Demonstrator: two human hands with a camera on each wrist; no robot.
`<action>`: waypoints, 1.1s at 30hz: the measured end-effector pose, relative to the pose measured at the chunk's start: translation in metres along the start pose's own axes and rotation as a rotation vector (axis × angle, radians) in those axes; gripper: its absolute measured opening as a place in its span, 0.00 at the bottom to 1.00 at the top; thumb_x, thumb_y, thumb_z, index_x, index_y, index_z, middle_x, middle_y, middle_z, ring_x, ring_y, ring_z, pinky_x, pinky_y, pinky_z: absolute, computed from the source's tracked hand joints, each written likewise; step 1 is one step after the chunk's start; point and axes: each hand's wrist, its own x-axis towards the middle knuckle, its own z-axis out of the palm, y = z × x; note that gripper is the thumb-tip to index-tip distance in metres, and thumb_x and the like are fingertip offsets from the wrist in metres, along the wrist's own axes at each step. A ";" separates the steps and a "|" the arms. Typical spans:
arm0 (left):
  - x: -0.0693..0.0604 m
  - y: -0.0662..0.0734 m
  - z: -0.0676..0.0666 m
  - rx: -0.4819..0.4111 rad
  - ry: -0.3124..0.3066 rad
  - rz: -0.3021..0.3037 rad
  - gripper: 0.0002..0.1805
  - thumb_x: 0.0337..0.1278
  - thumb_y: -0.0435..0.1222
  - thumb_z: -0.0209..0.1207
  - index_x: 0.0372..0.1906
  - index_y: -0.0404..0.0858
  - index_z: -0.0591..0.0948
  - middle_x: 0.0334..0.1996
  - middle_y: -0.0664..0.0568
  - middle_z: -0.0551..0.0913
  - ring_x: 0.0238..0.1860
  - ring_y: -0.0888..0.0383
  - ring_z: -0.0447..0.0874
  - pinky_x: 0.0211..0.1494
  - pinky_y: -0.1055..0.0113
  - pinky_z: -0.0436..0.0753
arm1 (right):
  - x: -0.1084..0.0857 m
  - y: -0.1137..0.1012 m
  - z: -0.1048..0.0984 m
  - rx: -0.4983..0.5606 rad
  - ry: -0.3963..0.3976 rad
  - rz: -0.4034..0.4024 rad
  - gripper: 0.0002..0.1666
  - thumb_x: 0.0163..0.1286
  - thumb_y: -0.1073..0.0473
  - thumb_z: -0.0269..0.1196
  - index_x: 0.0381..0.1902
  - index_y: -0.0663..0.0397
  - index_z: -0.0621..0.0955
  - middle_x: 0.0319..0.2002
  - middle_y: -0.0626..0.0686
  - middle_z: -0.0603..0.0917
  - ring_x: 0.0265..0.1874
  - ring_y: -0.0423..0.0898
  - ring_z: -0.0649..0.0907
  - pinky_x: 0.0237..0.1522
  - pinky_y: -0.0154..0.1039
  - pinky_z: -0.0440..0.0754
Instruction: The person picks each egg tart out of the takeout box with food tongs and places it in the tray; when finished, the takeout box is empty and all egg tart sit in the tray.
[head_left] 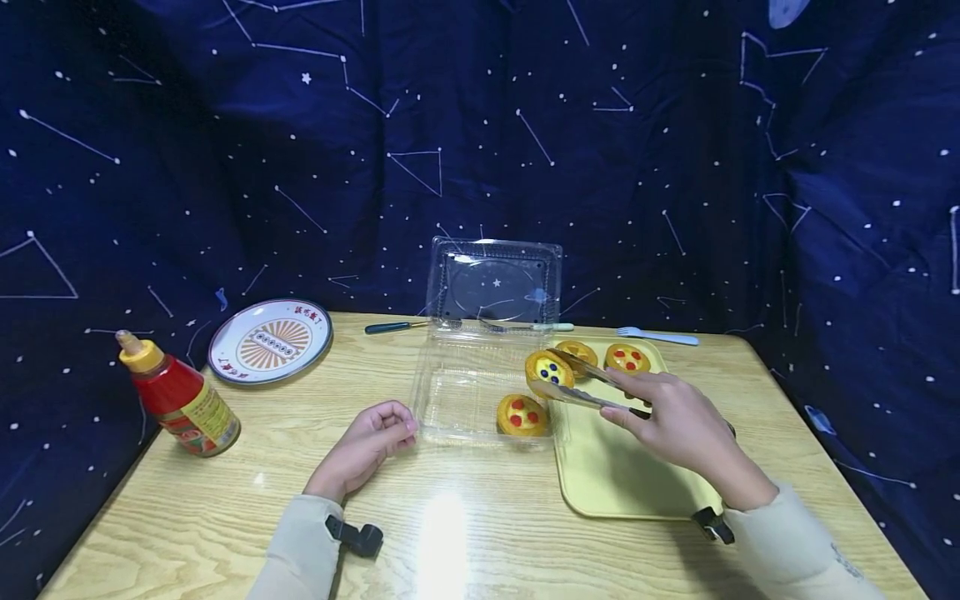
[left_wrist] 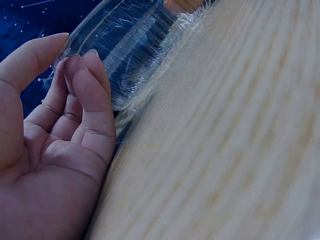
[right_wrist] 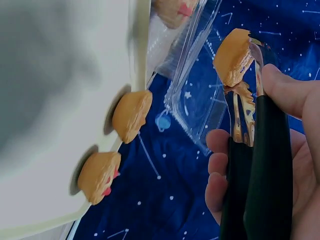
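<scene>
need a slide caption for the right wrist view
Right hand holds tongs gripping a tart; two more tarts sit on the tray.

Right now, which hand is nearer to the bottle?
Left. The left hand is at the near left corner of the box, right of the bottle; the right hand is much farther right, holding tongs over the tray.

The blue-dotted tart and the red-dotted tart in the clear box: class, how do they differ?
The blue-dotted tart has dark blue pieces on top; the boxed tart has red ones.
The blue-dotted tart is gripped by the tongs; the boxed tart sits free of them in the clear box.
Both have round, golden-brown crusts.
</scene>
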 end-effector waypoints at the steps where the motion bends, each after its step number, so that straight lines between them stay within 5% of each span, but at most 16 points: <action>1: 0.000 0.000 0.000 0.000 -0.001 0.000 0.06 0.67 0.34 0.60 0.39 0.35 0.76 0.37 0.48 0.79 0.39 0.54 0.79 0.50 0.59 0.82 | -0.002 0.001 -0.001 -0.004 0.006 0.005 0.34 0.65 0.37 0.65 0.64 0.46 0.79 0.53 0.58 0.84 0.52 0.60 0.82 0.47 0.62 0.78; 17: -0.001 0.003 0.001 -0.004 0.009 -0.015 0.07 0.66 0.34 0.61 0.38 0.34 0.76 0.39 0.46 0.78 0.39 0.54 0.79 0.50 0.60 0.81 | -0.023 0.024 -0.007 -0.066 0.075 0.044 0.34 0.62 0.41 0.70 0.60 0.53 0.81 0.44 0.58 0.87 0.45 0.60 0.84 0.42 0.60 0.79; 33: 0.000 0.000 -0.001 -0.005 0.001 -0.005 0.07 0.67 0.34 0.60 0.40 0.34 0.77 0.37 0.45 0.78 0.39 0.53 0.79 0.47 0.62 0.82 | -0.033 0.043 0.007 -0.097 0.012 0.057 0.34 0.62 0.41 0.70 0.60 0.54 0.81 0.47 0.61 0.86 0.47 0.63 0.83 0.44 0.62 0.79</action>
